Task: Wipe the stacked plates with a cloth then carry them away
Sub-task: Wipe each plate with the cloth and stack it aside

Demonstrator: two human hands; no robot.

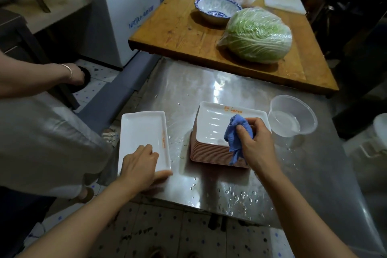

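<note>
Wet steel table [230,81], white stacked plates [215,130], pink-edged.

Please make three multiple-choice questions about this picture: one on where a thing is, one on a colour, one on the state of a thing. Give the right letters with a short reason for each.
1. Where does the clear plastic bowl stand?
A. on the wooden table
B. on the steel table, right of the plate stack
C. on the floor

2. What colour is the cloth?
A. blue
B. yellow
C. white

3. What is the left hand doing?
A. hanging idle
B. holding the cabbage
C. gripping the near edge of the single white plate

Answers:
1 B: the bowl sits on the steel table beside the plate stack.
2 A: the cloth in the right hand is blue.
3 C: thumb and fingers clasp the single white plate at its near edge.
</note>
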